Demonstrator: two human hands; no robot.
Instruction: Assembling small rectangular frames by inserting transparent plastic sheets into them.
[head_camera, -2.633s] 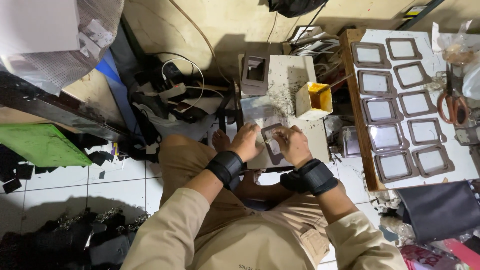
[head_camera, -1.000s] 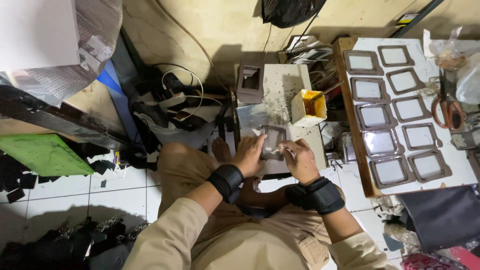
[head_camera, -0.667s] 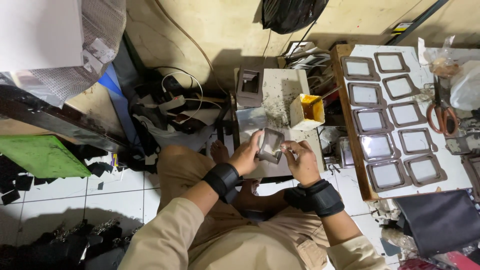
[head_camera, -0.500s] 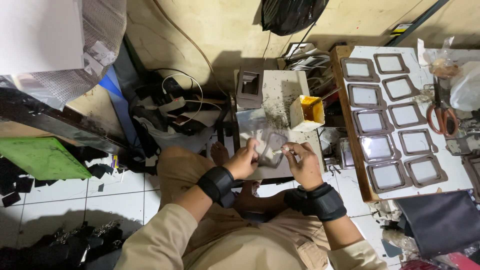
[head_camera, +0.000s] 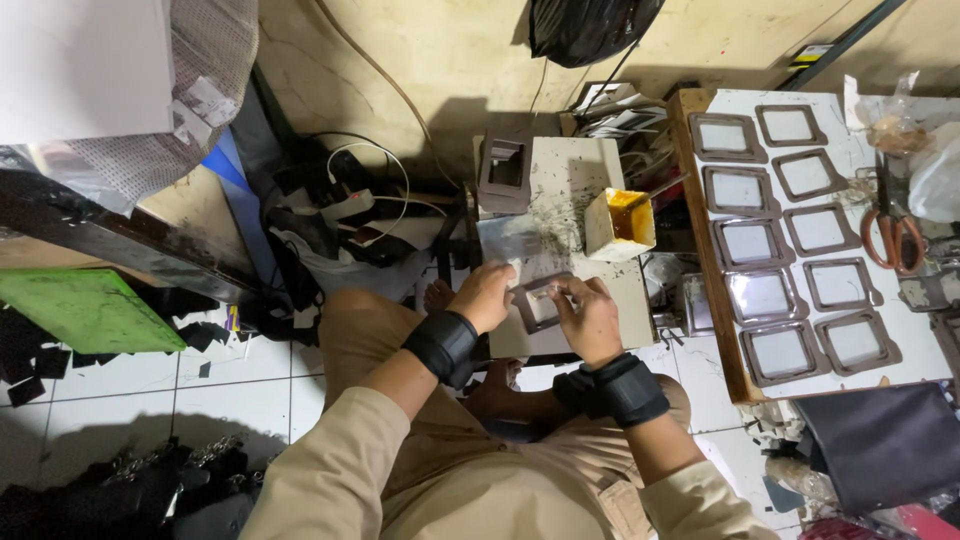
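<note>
Brown frame piece (head_camera: 537, 303) with a clear window sits on the small work block (head_camera: 580, 190), at the near edge, between both hands. Left hand (head_camera: 484, 296) pins its 9 o'clock side; fingers curled down on the frame's edge, clamped on it. Right hand (head_camera: 590, 318) is at the 3 o'clock side, fingers pinched together on the rim. Something thin may be in that pinch, too small to tell.

Doing this step well, as a judgement: keep the left-hand pressure flat so the frame does not skate on the block, and work the rim in short passes with the right fingertips rather than one long drag. Keep the clear window free of smears.

Outward: yellow-stained glue cup (head_camera: 620, 222) at 1 o'clock of the frame, near it, not touching. Another dark frame (head_camera: 504, 172) at 11 o'clock on the far end of the block. Low table (head_camera: 712, 300) at 3 o'clock carries rows of finished frames (head_camera: 760, 296); red-handled scissors (head_camera: 896, 232) at its far right. Green sheet (head_camera: 85, 310) well apart at 9 o'clock on the tiled floor (head_camera: 240, 385), black offcuts scattered around it.
</note>
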